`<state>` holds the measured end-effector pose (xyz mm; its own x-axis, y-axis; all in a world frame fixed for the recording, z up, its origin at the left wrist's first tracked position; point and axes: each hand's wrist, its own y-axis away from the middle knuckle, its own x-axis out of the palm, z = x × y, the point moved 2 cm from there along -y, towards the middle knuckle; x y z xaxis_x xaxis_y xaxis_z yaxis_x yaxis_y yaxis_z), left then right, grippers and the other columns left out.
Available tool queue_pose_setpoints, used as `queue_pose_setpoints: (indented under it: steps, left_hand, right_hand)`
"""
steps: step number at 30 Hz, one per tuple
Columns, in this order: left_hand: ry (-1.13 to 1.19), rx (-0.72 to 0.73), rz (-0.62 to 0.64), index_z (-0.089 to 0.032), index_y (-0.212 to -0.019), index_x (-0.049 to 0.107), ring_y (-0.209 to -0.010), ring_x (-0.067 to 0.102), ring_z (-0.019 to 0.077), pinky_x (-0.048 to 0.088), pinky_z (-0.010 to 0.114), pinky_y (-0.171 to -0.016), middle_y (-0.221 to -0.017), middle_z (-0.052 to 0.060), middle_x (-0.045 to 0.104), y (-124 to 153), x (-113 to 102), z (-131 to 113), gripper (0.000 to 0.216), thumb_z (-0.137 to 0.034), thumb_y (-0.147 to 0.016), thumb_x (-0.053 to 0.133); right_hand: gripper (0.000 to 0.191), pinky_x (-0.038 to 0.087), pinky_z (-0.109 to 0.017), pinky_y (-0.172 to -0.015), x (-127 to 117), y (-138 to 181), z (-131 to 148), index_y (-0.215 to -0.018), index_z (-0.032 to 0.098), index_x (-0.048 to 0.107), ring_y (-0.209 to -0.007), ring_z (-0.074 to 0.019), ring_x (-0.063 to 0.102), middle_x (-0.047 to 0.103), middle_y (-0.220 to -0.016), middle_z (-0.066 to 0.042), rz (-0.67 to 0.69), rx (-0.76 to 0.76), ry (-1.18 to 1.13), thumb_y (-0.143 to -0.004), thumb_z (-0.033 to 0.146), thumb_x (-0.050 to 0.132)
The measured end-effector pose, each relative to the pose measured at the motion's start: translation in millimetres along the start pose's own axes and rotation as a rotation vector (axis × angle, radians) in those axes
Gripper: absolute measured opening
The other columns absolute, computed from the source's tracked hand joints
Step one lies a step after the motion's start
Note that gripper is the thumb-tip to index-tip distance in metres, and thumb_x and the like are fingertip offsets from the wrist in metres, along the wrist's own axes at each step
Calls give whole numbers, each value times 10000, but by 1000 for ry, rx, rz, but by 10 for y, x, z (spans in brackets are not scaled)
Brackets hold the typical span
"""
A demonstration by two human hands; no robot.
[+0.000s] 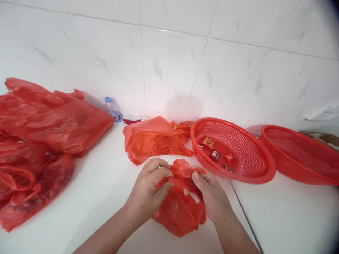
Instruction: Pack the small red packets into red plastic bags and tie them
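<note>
A small red plastic bag (180, 208) lies on the white counter in front of me. My left hand (148, 190) is closed, pinching the bag's top edge on the left. My right hand (209, 194) is closed too, gripping the bag's top on the right, with the thumb pressed into the plastic. Both hands touch the same bag, close together. Just right of them sits a red mesh basket (254, 169) holding several small wrapped sweets (215, 154).
Another red bag (153, 139) lies behind the hands. A big heap of red bags (39, 141) fills the left side. A small water bottle (112, 109) stands by the tiled wall. A second red basket (299, 155) sits at the far right.
</note>
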<state>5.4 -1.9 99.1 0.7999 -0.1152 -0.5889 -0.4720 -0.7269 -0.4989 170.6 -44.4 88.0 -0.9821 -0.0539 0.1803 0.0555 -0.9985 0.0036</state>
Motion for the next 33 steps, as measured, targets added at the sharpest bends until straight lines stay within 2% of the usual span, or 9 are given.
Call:
queue_pose_setpoints:
  steps: [3,5,9,13,18,22,25,29,33]
  left_hand:
    - [84,-164,42,-215,-779,580,-971,557,198,484,336,-773,-1036,51,567,17,52,53,202,-44,-767,474]
    - [118,-239,55,-216,-749,585,-1023,545,206,480,344,-800,-1084,45,562,25,79,73,212,-43,-762,464]
    - [144,-305,94,-232,-758,598,-1089,512,212,447,372,-889,-1153,25,545,42,123,82,133,-121,-782,529]
    - [137,-294,127,-246,-767,598,-1154,465,218,423,388,-937,-1193,17,523,86,163,82,64,-195,-798,573]
    - [94,-159,162,-240,-813,597,-1188,432,228,423,389,-948,-1194,38,521,150,232,93,104,-143,-776,591]
    - [58,-112,153,-224,-792,590,-1206,417,243,432,398,-944,-1187,49,532,163,283,130,116,-111,-765,592]
    - [47,-107,140,-217,-768,586,-1198,427,243,446,393,-930,-1190,50,535,164,299,157,116,-102,-772,578]
    - [33,-120,128,-220,-754,592,-1198,434,242,448,387,-937,-1185,42,543,173,290,184,135,-89,-771,569]
    - [24,-128,137,-232,-779,620,-1193,442,242,454,382,-932,-1178,42,546,197,290,215,156,-87,-772,563]
  right_hand:
    - [445,350,-254,-535,-54,37,29,-763,177,665,-535,-92,407,556,-693,-10,160,-93,182,-869,551,449]
    - [388,404,-278,-635,-65,61,39,-827,197,694,-660,-129,496,579,-767,-24,180,-101,336,-879,496,452]
    - [120,434,-242,-656,-47,71,3,-842,232,642,-707,-127,543,605,-807,11,10,-51,565,-795,188,541]
    - [410,468,-258,-734,-99,40,-74,-1084,266,528,-799,-136,589,628,-958,17,-249,-87,687,-716,86,499]
    - [419,476,-277,-749,-200,13,-151,-1053,260,603,-799,-152,611,662,-898,17,-366,-83,782,-708,83,445]
    - [511,486,-285,-794,-224,34,-167,-1181,295,576,-888,-163,625,676,-1005,14,-387,-68,643,-725,103,449]
    - [452,473,-308,-870,-242,41,-176,-1149,286,598,-1012,-185,599,642,-1140,-5,-297,-34,417,-732,137,507]
    - [294,501,-320,-785,-254,41,-206,-1062,253,644,-892,-191,624,670,-1017,-38,-163,61,-1,-783,266,553]
    - [269,488,-270,-712,-196,47,-189,-1027,264,626,-803,-149,591,643,-908,-11,-168,18,-147,-760,286,637]
